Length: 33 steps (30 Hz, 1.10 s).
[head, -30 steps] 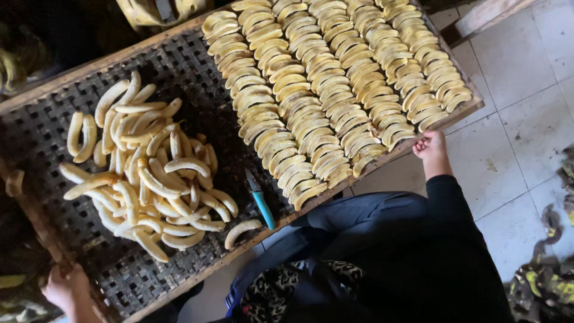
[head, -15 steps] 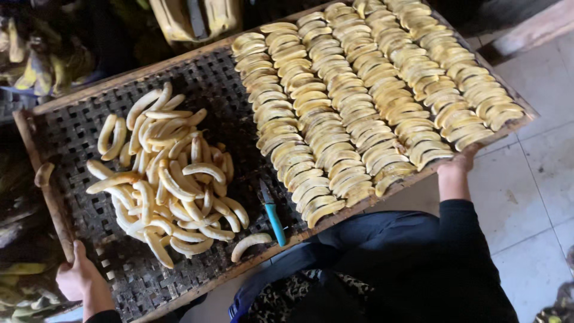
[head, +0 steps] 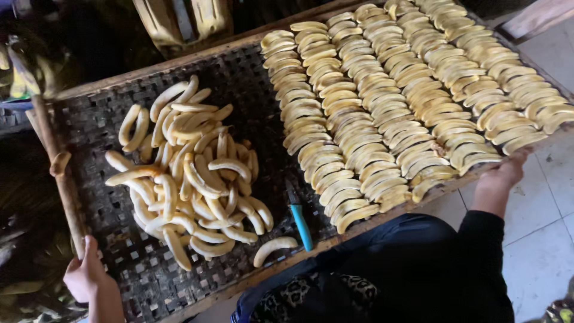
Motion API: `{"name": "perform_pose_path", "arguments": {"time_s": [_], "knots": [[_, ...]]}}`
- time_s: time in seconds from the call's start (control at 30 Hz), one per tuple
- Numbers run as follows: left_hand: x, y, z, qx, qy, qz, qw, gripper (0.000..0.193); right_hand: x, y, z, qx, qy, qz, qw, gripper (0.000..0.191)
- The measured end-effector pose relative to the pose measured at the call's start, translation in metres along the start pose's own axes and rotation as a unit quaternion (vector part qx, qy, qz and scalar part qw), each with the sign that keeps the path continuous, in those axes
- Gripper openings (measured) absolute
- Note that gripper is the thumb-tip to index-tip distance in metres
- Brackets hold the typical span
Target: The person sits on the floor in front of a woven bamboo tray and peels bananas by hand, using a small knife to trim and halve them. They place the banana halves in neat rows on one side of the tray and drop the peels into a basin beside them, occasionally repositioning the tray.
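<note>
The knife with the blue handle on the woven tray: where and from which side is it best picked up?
Probably by the blue handle, coming from the near edge of the woven tray. The knife lies flat in the bare gap between the loose pile of peeled bananas and the neat rows of banana slices, handle pointing toward the person, dark blade pointing away.

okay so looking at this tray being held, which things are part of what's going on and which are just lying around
In use: left hand and right hand gripping the woven tray by its wooden frame; loose pile of peeled bananas; neat rows of banana halves; blue-handled knife lying on the tray.

Lying about: yellow crate behind the tray; tiled floor.
</note>
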<state>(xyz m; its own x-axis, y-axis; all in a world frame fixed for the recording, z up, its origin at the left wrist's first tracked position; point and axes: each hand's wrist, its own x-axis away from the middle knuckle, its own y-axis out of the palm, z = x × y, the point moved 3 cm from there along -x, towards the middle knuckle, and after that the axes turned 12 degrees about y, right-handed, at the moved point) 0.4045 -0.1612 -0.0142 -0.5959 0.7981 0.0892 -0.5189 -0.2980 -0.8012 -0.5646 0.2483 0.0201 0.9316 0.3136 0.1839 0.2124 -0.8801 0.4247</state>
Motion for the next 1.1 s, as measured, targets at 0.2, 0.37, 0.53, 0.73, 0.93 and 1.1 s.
{"name": "perform_pose_path", "arguments": {"time_s": [0.2,0.37,0.53,0.73,0.93,1.1], "knots": [[-0.004,-0.001,0.028,-0.019,0.007,-0.027,0.999,0.058,-0.001,0.006,-0.009,-0.043,-0.008,-0.055,0.997,0.056],[-0.007,-0.007,0.023,0.015,0.011,-0.021,1.0,0.055,0.009,0.004,-0.003,-0.034,0.014,-0.096,0.995,0.06],[-0.003,-0.016,0.004,0.104,0.104,-0.124,0.981,0.061,0.023,0.013,0.002,-0.005,0.028,-0.15,0.988,0.056],[-0.018,0.021,-0.009,0.111,0.038,-0.083,0.99,0.059,0.039,0.008,0.031,0.043,0.067,-0.041,0.996,0.046],[-0.015,0.022,-0.005,0.042,0.056,-0.085,0.994,0.066,0.051,0.025,0.041,0.128,0.08,0.054,0.987,0.038],[-0.018,0.019,0.002,0.1,0.077,-0.116,0.985,0.053,0.069,0.135,0.037,0.299,-0.084,0.003,0.951,0.031]]}}
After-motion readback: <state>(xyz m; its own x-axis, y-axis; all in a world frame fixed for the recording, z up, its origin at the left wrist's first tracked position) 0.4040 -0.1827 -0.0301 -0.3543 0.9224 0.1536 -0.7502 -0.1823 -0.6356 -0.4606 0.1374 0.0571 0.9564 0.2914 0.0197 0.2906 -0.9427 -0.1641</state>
